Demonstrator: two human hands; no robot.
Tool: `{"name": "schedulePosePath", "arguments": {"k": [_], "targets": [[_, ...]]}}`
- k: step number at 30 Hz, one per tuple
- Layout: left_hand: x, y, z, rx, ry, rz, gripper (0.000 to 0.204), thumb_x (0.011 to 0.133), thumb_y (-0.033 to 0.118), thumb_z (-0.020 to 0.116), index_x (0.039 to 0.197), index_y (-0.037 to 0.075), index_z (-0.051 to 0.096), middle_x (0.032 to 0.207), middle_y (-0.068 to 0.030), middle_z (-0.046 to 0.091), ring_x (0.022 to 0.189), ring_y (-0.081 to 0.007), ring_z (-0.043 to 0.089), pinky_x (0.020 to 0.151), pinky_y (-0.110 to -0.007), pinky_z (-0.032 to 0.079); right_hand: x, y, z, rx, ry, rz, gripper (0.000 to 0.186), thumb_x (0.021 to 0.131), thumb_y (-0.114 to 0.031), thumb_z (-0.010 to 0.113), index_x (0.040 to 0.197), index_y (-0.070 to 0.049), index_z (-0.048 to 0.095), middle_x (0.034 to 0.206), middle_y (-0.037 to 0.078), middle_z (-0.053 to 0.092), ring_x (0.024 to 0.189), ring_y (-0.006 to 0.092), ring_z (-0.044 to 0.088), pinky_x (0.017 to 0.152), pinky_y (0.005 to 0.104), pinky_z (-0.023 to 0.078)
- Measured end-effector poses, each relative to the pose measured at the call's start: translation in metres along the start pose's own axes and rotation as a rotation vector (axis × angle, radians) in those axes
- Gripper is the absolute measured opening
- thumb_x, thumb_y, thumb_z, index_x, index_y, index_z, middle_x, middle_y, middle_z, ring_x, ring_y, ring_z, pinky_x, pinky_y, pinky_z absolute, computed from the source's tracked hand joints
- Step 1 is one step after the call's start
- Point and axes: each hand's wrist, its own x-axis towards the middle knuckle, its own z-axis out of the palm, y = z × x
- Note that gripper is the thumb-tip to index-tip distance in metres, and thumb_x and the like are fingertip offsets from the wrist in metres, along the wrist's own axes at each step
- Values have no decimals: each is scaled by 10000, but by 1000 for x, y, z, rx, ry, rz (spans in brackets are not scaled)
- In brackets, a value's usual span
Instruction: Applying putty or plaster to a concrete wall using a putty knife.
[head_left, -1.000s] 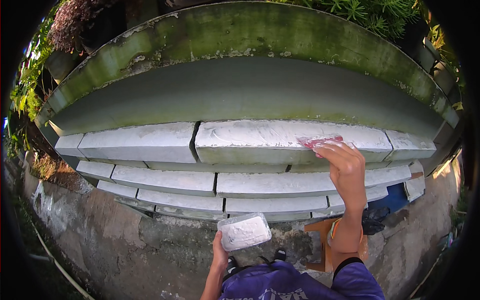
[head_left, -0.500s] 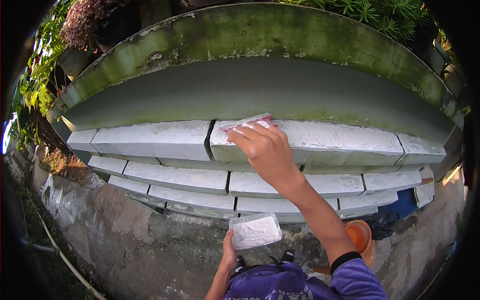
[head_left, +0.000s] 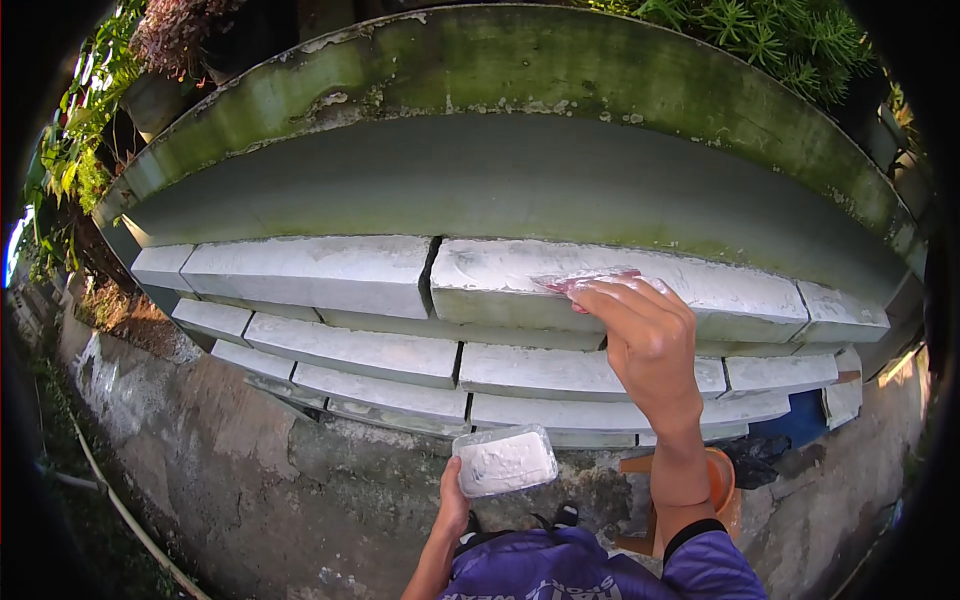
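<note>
My right hand (head_left: pixel 645 340) grips a red, white-smeared scraper (head_left: pixel 590 278), its edge on the top of the long upper concrete block (head_left: pixel 730 285). That block's top carries an uneven coat of white paste, and its front face is greenish. Low in the view, my left hand (head_left: pixel 452 490) holds a clear rectangular container (head_left: pixel 505 460) of white paste by its left side. The fingertips of my right hand are partly coated in white.
Lower rows of pale blocks (head_left: pixel 350 390) step down toward a stained concrete floor (head_left: pixel 200 440). A mossy curved wall (head_left: pixel 480 65) with plants (head_left: pixel 790 40) rises behind. Right of my feet are an orange bucket (head_left: pixel 718 470), a wooden stool (head_left: pixel 635 465) and black plastic (head_left: pixel 755 460).
Over the last second my right hand and the scraper swept left to the block's left end, then came back rightward along its top. My left hand stays low with the container.
</note>
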Motion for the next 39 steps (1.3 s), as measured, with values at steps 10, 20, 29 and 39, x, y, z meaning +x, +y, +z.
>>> {"name": "schedulePosePath", "arguments": {"k": [10,20,29,39], "targets": [[-2,0,8,26,0,-26,640,1037,538,414,1408,31,538,1370,-102,626,1284,-242,573,1117,-400,384,-9,0,11,-113,37,33,235,777,0,679,980,-87,759,947,52,758,874,226,711,753,376,543],[-10,3,9,-45,-8,-32,574,1066,471,426,1372,0,541,1319,-103,635,1212,-215,603,1067,-363,433,32,-35,90,39,45,-159,229,771,-25,704,994,-73,719,878,42,712,866,218,698,722,345,541],[-9,3,-3,20,-9,-26,655,1040,543,408,1435,31,512,1396,-102,606,1309,-249,552,1128,-420,372,-24,11,14,-49,146,-74,216,746,-13,715,949,-72,757,944,69,746,889,251,714,722,362,546],[-4,-1,15,42,-45,-46,630,1038,539,422,1413,45,532,1380,-88,617,1294,-241,561,1107,-417,394,-61,23,-20,-192,90,4,220,734,-7,734,945,-67,761,956,70,755,890,257,717,737,367,552]]}}
